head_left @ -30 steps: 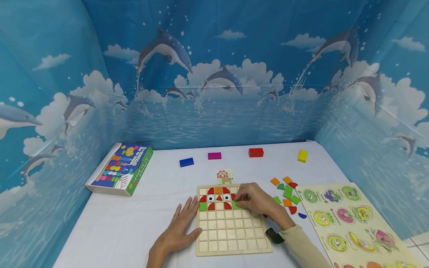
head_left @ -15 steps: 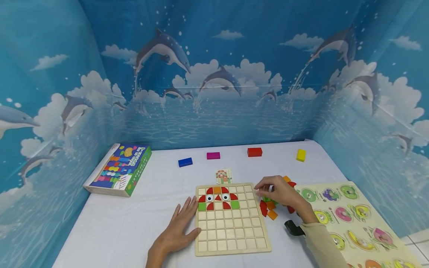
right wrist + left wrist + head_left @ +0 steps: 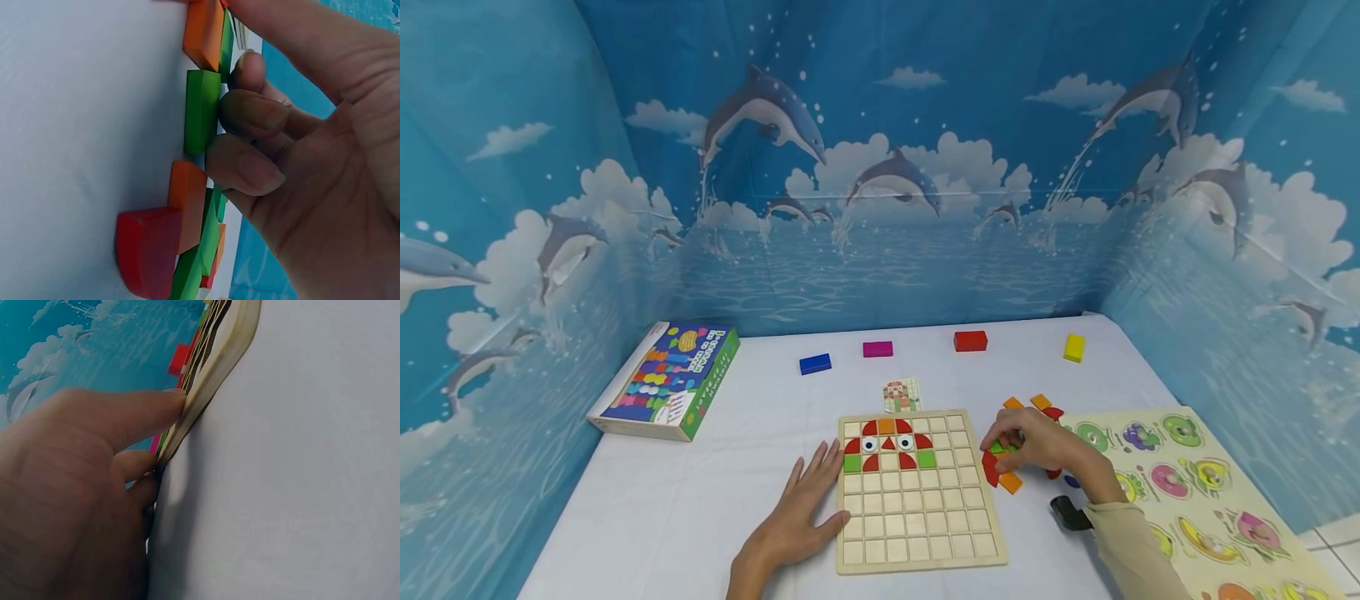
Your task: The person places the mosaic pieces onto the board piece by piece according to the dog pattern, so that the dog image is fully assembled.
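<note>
A wooden grid board (image 3: 917, 525) lies on the white table. Red, orange and green pieces and two eye tiles form a face pattern (image 3: 887, 444) in its upper left cells. My left hand (image 3: 797, 512) rests flat at the board's left side, fingers spread; in the left wrist view its thumb (image 3: 144, 412) touches the wooden edge. To the right of the board, my right hand (image 3: 1041, 442) is down over a pile of loose pieces, thumb and forefinger apart around a green piece (image 3: 1000, 447). Its curled fingers (image 3: 256, 112) are beside another green block (image 3: 202, 112). The palm hides part of the pile.
A small pattern card (image 3: 901, 395) lies behind the board. Blue (image 3: 816, 364), magenta (image 3: 877, 349), red (image 3: 971, 341) and yellow (image 3: 1074, 348) blocks line the back. A game box (image 3: 666, 379) lies left, a fruit puzzle board (image 3: 1195, 483) right. Dolphin-print curtains (image 3: 880, 250) enclose the table.
My right hand has left the green tile at the right of the face pattern, moved right off the board and come down on the loose pieces. The left hand stays put.
</note>
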A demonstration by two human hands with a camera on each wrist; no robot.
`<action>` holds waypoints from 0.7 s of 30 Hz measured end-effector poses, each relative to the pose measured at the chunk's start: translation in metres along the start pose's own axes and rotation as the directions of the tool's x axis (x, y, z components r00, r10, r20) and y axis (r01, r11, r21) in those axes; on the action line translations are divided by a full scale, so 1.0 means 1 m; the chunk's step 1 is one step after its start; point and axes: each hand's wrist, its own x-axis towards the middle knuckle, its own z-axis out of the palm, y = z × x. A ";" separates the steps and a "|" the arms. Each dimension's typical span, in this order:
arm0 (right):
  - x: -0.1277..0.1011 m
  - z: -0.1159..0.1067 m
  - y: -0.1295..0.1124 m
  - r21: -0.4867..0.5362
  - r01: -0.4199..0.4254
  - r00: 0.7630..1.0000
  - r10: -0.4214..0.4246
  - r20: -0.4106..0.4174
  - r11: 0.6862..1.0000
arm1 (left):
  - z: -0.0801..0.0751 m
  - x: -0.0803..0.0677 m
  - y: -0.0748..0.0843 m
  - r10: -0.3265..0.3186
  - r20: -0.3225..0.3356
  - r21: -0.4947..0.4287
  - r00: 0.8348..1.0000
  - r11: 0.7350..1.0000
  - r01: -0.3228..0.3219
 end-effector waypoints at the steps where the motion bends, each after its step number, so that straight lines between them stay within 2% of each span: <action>1: 0.000 0.000 0.000 -0.001 -0.001 1.000 0.001 0.001 1.000 | 0.000 0.000 0.000 0.001 0.000 0.003 1.000 1.000 -0.001; 12: 0.001 0.002 0.000 -0.025 -0.056 0.998 0.056 -0.008 0.998 | -0.001 0.000 0.001 0.005 0.004 0.009 1.000 1.000 -0.005; 21: 0.001 0.000 -0.003 0.048 -0.101 0.995 0.101 0.008 0.994 | -0.001 0.000 0.001 0.009 0.009 0.006 1.000 1.000 -0.009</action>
